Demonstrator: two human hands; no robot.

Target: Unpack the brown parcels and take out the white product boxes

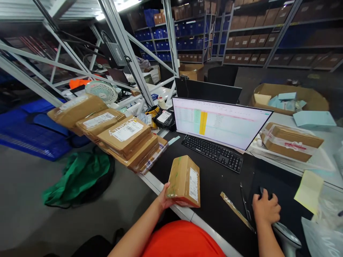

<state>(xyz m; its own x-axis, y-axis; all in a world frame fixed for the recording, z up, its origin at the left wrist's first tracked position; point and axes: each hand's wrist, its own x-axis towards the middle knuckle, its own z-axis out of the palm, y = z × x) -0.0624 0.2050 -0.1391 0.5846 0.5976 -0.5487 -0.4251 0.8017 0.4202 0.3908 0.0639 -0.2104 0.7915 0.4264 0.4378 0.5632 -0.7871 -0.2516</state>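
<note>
My left hand (164, 197) grips the near left corner of a taped cardboard box (180, 178), which stands at the front edge of the black desktop with a white label on its right face. Fingers curved, my right hand (266, 207) rests over a black computer mouse (262, 191), which it mostly covers. Just below that hand lies a barcode scanner (286, 235). Left of it are a dark pen-like tool (245, 203) and a strip of brown tape (235, 210). A lit monitor (217, 121) shows a spreadsheet behind a black keyboard (214, 151).
Labelled cardboard parcels (125, 137) are stacked at the desk's left edge. On the right sit another taped box (292, 141), a yellow paper (309, 191) and clear plastic bags (325, 232). A green bag (77, 178) lies on the floor. Metal frame posts (123, 46) rise behind the parcels.
</note>
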